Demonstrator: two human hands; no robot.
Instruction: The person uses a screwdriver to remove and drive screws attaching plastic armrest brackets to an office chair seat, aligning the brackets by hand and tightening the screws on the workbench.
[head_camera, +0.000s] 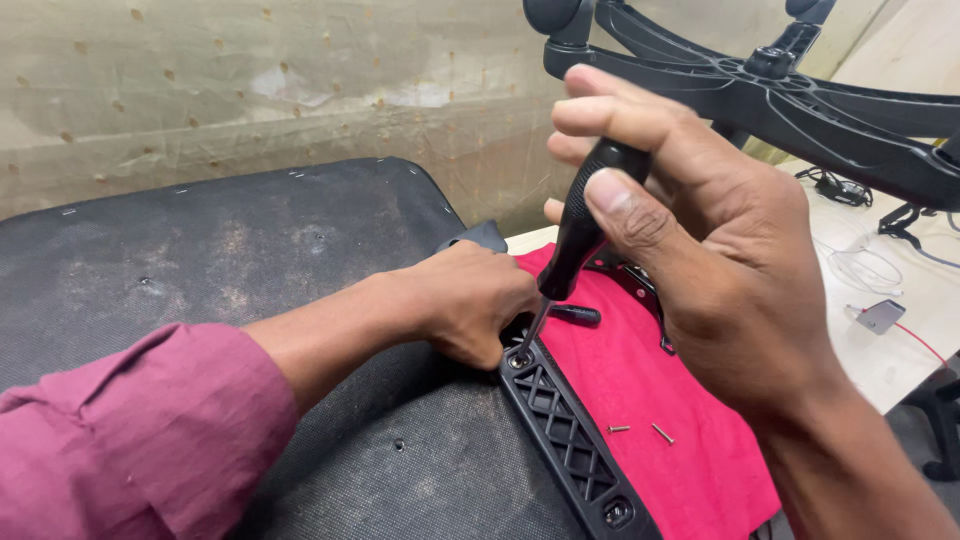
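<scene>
The right hand (700, 260) is gripping a black-handled screwdriver (585, 225) upright, tip seated in a screw on the black plastic bracket (570, 430). The left hand (470, 300) is pressing closed against the bracket's end, steadying it on the chair seat underside (250, 260), while two loose screws (640, 431) are lying on the red cloth (640, 380)

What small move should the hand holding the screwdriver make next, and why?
Probably turn the screwdriver. The right hand holds it near upright with its tip at the screw hole at the black bracket's top end, while the left hand steadies beside it; two loose screws lie on the red cloth.

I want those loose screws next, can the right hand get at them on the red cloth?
Probably yes: the two screws lie bare on the red cloth, just below the right hand, but it grips a screwdriver.
</scene>
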